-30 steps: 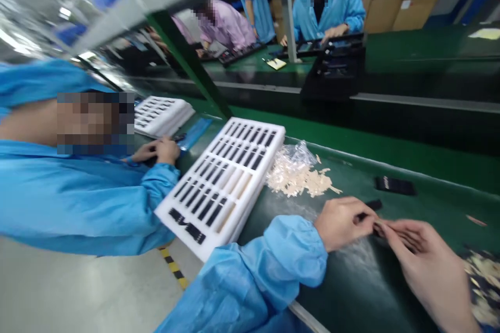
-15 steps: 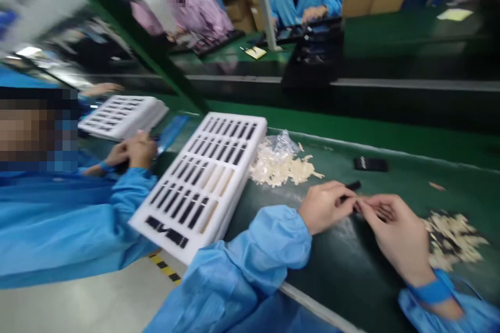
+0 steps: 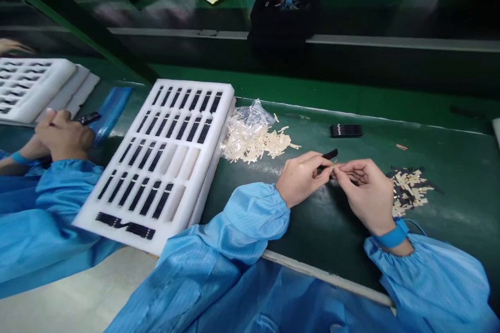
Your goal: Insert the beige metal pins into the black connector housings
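Observation:
A slim black strip [image 3: 330, 154] sticks out past the fingers of my left hand [image 3: 302, 179], which is closed on it. My right hand [image 3: 365, 187] is closed too, its thumb and fingertips pinched against the left fingertips. A tiny pale bit shows at that pinch, but I cannot make out what it is. Beyond the hands lies a row of similar black strips [image 3: 346, 131] side by side. Cream-coloured small pieces [image 3: 269, 144] are heaped left of my hands by a clear plastic bag [image 3: 254, 113]. Right of my right hand is a pile of cream and black scraps [image 3: 412, 187].
A white foam tray [image 3: 164, 223] with black strips in its slots stands left of my left arm. A co-worker's hands [image 3: 66, 135] hold a dark item near a blue strip [image 3: 113, 114]. A green post [image 3: 78, 26] slants across the upper left.
My view has tilted down and swung slightly right, so bench things sit higher and further left. Both hands stay together at the black strip.

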